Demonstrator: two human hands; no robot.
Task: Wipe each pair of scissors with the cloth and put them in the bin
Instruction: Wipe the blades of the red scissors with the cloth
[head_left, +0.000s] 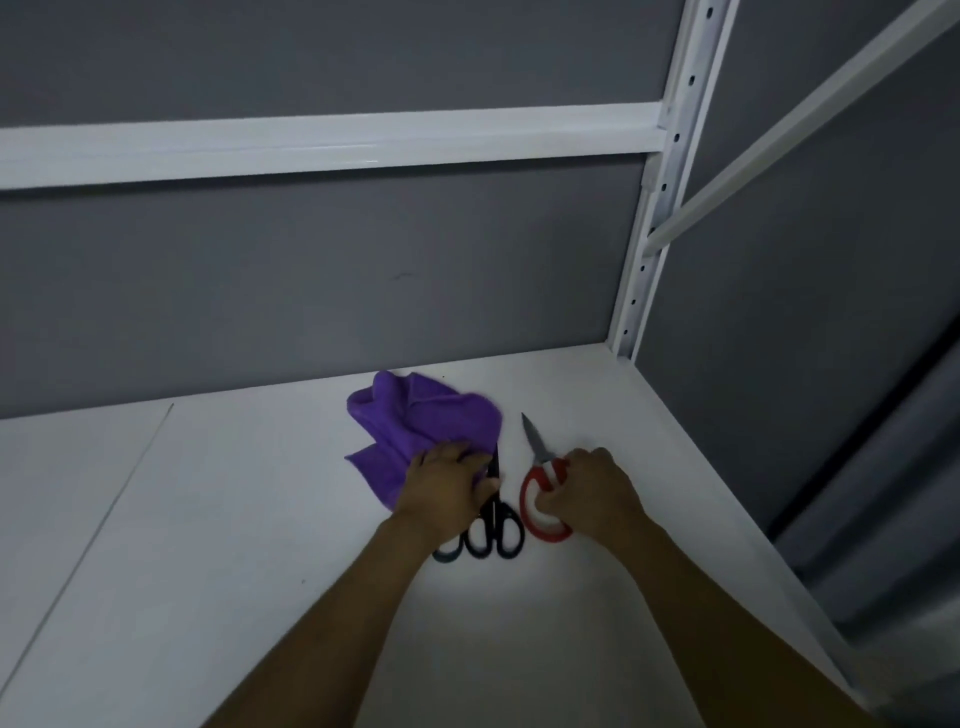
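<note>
Scissors and cloth lie together toward the back right of a broad white shelf board (260, 519), which fills the lower half of your view. Behind it rises a plain grey back wall (311, 291), crossed by a white horizontal beam (332, 140). That beam meets a white metal upright with a row of holes (660, 208) at the shelf's far right corner.

A crumpled purple microfibre cloth (415, 421) sits close to the back wall. Your left hand (447, 488) lies knuckles-up on the cloth's near right corner, fingers bent down onto the fabric. I cannot tell whether it grips the cloth or only presses on it. Your right hand (592, 493) is clenched round the upper handle of a pair of red-handled scissors with short steel blades (545, 475). These rest on the shelf with the closed blades pointing toward the back wall and the big red loop nearest you.

Between your two hands lies a pair of black-handled scissors (496, 512), blades closed and pointing away from you, their tip touching the cloth's edge beside your left thumb. Just left of its loops, a dark teal handle loop (445, 555) shows from under your left wrist; the rest of it is hidden.
</note>
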